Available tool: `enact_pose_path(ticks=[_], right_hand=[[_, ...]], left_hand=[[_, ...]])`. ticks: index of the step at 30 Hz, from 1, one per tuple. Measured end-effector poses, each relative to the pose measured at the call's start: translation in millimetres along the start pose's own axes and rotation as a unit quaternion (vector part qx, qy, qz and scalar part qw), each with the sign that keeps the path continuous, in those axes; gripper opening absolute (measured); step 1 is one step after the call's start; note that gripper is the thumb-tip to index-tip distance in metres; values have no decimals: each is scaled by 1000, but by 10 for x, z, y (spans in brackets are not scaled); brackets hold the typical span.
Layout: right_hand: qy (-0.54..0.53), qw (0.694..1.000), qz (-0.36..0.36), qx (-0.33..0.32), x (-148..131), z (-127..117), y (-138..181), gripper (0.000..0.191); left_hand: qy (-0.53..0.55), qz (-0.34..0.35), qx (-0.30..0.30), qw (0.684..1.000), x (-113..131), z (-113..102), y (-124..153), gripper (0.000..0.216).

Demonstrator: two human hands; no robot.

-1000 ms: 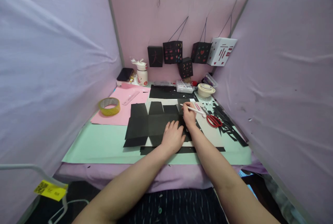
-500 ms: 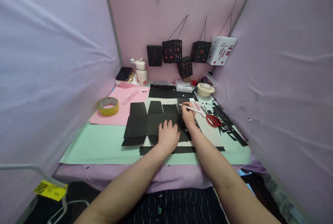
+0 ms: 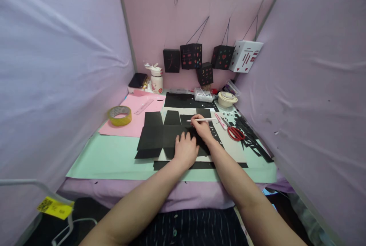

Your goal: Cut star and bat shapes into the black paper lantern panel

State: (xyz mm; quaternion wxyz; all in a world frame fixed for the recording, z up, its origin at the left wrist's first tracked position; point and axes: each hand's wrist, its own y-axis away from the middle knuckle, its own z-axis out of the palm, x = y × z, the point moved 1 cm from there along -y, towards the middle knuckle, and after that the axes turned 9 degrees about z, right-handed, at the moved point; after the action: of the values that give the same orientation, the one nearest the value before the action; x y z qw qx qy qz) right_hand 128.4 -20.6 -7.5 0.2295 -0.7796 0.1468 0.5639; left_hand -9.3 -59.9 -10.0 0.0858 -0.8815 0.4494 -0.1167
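Note:
A flat black paper cut-out (image 3: 160, 133), shaped like an unfolded box, lies on a mint green mat (image 3: 108, 158). My left hand (image 3: 185, 148) rests flat on it, fingers stretched out. Just behind, my right hand (image 3: 201, 127) pinches a white pen (image 3: 203, 119) that lies almost level over the black paper, its tip pointing left. A long black strip (image 3: 200, 165) lies in front of my hands.
A yellow tape roll (image 3: 120, 115), pink paper (image 3: 137, 118) and ruler sit left. Red scissors (image 3: 235, 132), a pink knife (image 3: 220, 121) and black scraps (image 3: 251, 139) lie right. At the back stand a white bottle (image 3: 156, 79), a cream tape roll (image 3: 227, 98) and hanging paper lanterns (image 3: 191, 56). Purple cloth walls close in.
My right hand has slid left over the black paper and the pen now lies flatter, tip further left. My left hand shifted slightly left and stays flat.

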Motion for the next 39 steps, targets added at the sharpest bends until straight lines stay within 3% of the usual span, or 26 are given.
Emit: enact_pose_path(ticks=[9,39], right_hand=[[93,995,16,24,-41,77,21,13],[96,995,17,-20,64,121,28,14]], left_hand=[[1,-4,-5,1000,1,-4,0,34],[-9,-3,-13,1000,22,-28,2,37]])
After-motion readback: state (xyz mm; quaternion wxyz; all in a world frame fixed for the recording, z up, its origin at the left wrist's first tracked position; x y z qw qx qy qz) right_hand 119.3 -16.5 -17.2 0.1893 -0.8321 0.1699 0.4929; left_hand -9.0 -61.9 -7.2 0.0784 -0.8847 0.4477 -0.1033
